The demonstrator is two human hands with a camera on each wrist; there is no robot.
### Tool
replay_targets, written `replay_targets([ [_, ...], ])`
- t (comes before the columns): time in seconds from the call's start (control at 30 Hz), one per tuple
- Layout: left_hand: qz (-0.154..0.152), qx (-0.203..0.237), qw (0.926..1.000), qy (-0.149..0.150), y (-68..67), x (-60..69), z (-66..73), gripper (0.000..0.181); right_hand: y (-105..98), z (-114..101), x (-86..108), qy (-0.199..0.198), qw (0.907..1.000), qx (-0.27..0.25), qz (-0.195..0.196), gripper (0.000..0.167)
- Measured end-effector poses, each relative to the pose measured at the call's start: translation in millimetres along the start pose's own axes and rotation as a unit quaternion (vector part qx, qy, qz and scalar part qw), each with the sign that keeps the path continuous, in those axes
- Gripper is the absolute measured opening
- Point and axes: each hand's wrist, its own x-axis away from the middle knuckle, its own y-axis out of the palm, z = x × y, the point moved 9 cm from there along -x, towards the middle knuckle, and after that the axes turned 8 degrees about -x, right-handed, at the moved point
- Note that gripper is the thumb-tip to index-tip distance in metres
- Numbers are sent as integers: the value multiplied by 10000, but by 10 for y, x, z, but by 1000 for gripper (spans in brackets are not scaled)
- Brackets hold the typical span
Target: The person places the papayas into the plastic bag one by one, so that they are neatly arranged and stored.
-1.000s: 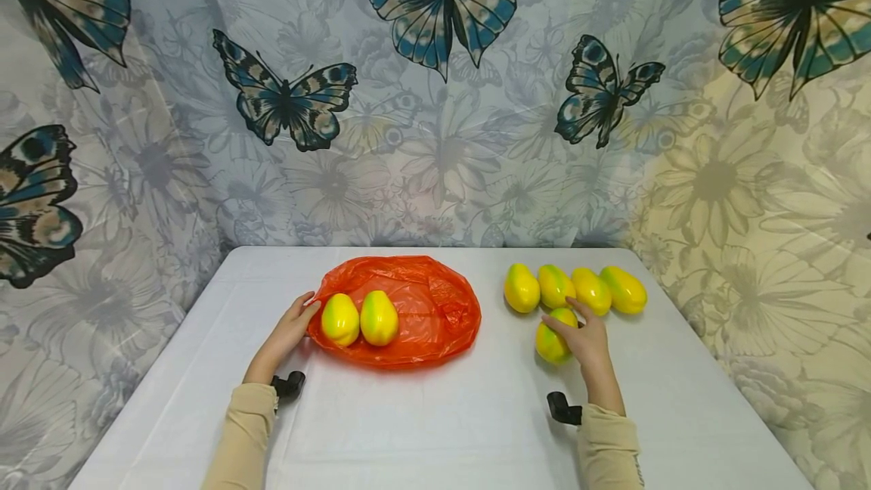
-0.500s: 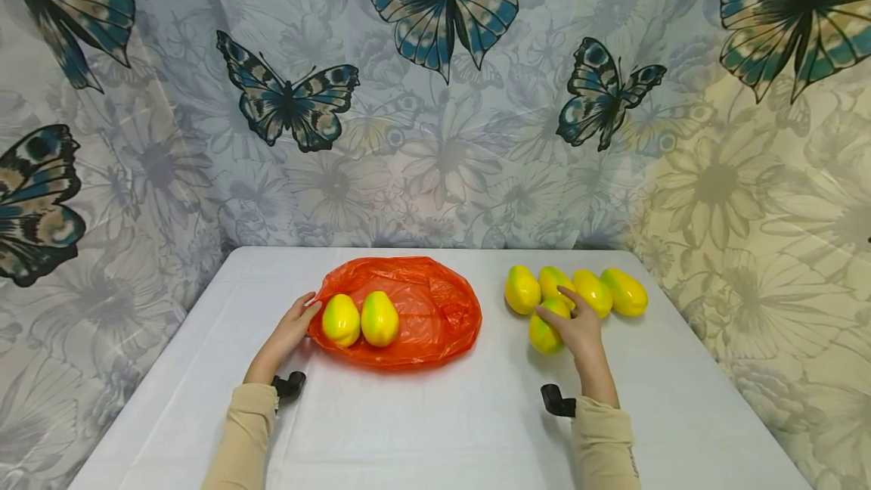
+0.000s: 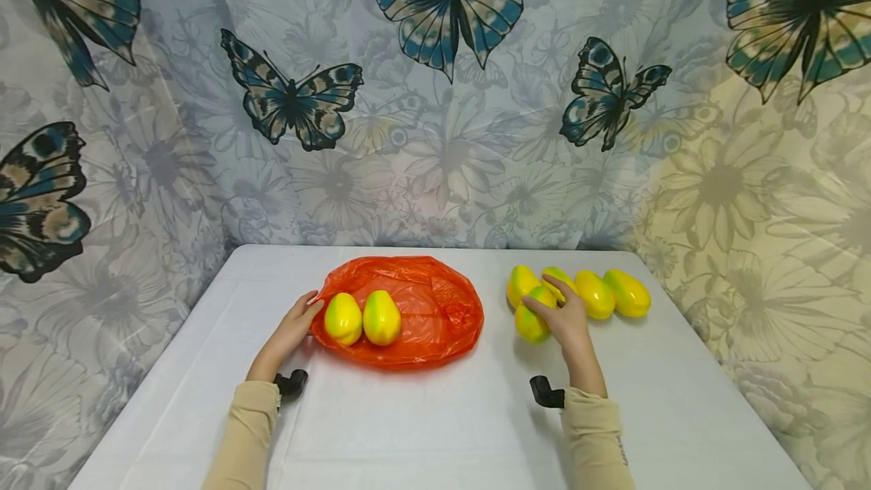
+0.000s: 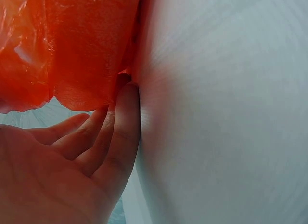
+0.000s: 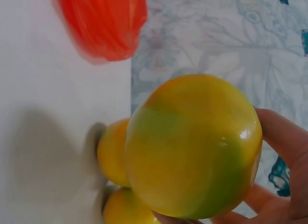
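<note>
Right of centre in the head view, a glossy yellow-green fruit (image 3: 532, 320) is held by the right hand (image 3: 568, 324), thumb and fingers pinching its sides; its separate shadow suggests it is clear of the table (image 3: 408, 437). A row of 4 fruits (image 3: 595, 297) lies just behind, partly covered by that hand. The likeliest trouble is a slip: the skin looks smooth and rounded, so a loose pinch could let it drop and roll, and a low sideways swing could knock the nearest neighbour. Left of centre, a red plastic bag (image 3: 429, 324) lies spread, with 2 similar fruits (image 3: 382, 317) side by side in its left half. The left hand (image 3: 292, 327) touches the bag's left edge, fingers reaching behind the film; whether it pinches cannot be told. Such thin plastic could fold or slide if tugged. Beyond hangs a butterfly-printed backdrop (image 3: 435, 172).
</note>
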Motion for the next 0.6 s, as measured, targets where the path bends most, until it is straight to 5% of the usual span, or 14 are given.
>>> replay_targets([
  [0.6,38,-33,10000,35,-5,2,28,67,405,-274,-29,-441,9979,216,-422,68],
])
